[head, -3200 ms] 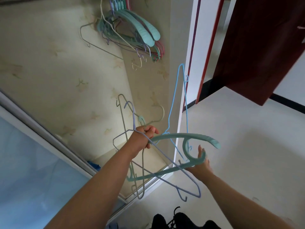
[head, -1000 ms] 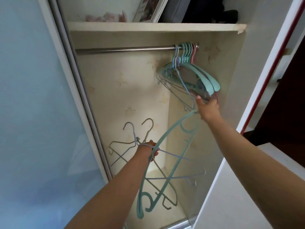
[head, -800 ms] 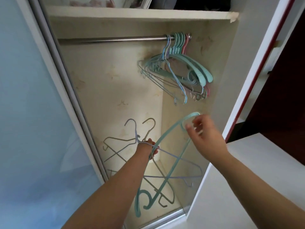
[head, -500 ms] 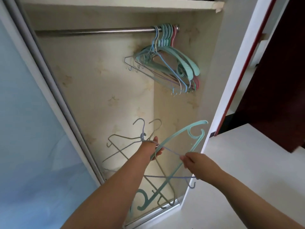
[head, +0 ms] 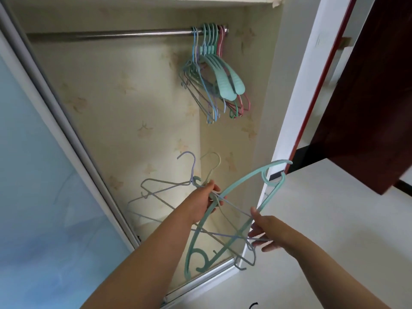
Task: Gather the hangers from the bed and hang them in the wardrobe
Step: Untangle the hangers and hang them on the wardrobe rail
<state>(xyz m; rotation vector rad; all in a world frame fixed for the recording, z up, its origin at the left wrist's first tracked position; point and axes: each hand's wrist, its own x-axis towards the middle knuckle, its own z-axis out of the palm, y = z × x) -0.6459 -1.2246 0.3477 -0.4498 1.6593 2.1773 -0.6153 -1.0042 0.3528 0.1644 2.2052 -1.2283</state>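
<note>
Since half a second ago, the right hand (head: pixel 270 230) has slid down onto the tangled hangers.
Wardrobe rail (head: pixel 107 35) holds hung hangers (head: pixel 214 70); left hand (head: pixel 204 198) clutches the light, snag-prone bundle (head: pixel 200 219); right grip pinches a thin wire hanger (head: pixel 236 211), best lifted by its hook.

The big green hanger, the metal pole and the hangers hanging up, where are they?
big green hanger (head: pixel 239 185), head view, on its curved upper arm.
metal pole (head: pixel 111 35), head view, on the bare stretch of the rod.
hangers hanging up (head: pixel 227 82), head view, on a wide teal shoulder.
</note>
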